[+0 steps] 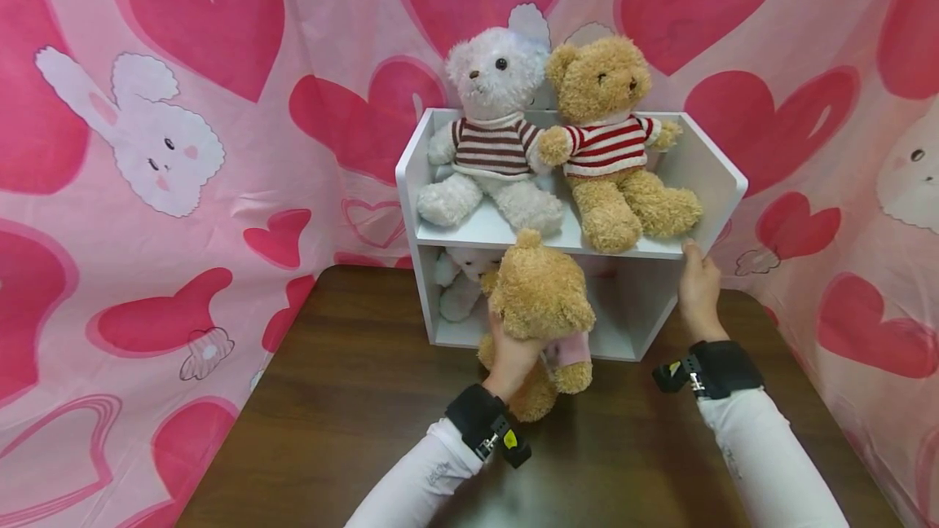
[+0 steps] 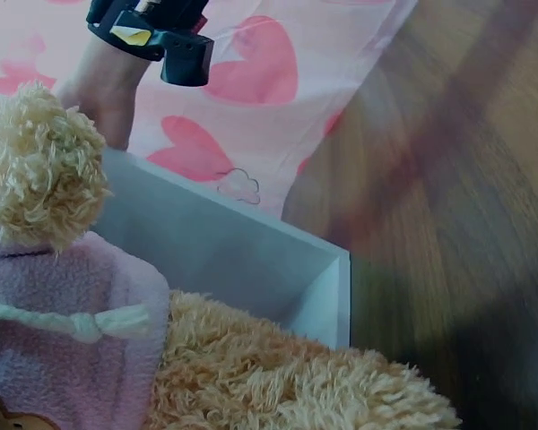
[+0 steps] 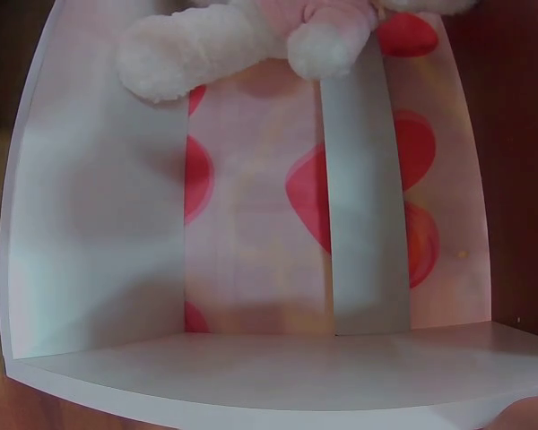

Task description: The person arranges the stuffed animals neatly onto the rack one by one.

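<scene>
My left hand [image 1: 513,357] grips a tan teddy bear [image 1: 539,292] in a pink top in front of the lower compartment of a white two-tier shelf [image 1: 427,292]. The bear's back is toward me; some of my fingers are hidden against its body. The left wrist view shows its pink hooded top [image 2: 72,296] with a white drawstring, and a furry leg. With my right hand [image 1: 699,292] I hold the shelf's right side panel, thumb near the middle board's front corner. Inside the lower compartment, at the left, sits a white plush toy [image 3: 206,40] in pink, partly behind the bear.
On the upper tier sit a white bear [image 1: 495,145] in a brown-striped sweater and a tan bear [image 1: 609,145] in a red-striped sweater. The shelf stands toward the back of a brown wooden table [image 1: 330,398]. A pink heart-print cloth [image 1: 308,15] hangs behind and at both sides.
</scene>
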Demonstrator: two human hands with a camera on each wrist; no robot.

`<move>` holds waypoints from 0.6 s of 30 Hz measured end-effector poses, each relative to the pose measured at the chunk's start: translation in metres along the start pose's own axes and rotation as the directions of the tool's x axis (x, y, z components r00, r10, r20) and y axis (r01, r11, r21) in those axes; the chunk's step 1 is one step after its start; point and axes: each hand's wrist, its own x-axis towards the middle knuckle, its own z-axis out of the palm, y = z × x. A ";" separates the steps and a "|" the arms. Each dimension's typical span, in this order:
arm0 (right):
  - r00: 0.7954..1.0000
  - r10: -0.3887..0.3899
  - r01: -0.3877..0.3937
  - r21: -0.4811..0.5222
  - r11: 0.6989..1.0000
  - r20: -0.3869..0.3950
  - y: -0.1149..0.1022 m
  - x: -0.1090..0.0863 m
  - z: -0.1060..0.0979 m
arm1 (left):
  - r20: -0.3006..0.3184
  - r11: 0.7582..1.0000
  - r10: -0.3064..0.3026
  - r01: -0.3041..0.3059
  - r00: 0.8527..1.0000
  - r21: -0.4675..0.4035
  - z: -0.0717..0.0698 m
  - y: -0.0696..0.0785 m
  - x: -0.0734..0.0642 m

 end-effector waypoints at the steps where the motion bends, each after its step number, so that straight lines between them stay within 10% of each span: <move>1: 1.000 -0.002 0.002 0.000 1.000 -0.002 0.000 0.000 0.000 | -0.003 1.000 0.000 0.000 1.000 -0.005 0.002 -0.001 0.000; 18: 1.000 0.001 -0.001 -0.003 1.000 -0.008 0.001 0.000 -0.008 | -0.160 0.996 0.043 -0.055 0.986 -0.069 0.043 -0.017 -0.009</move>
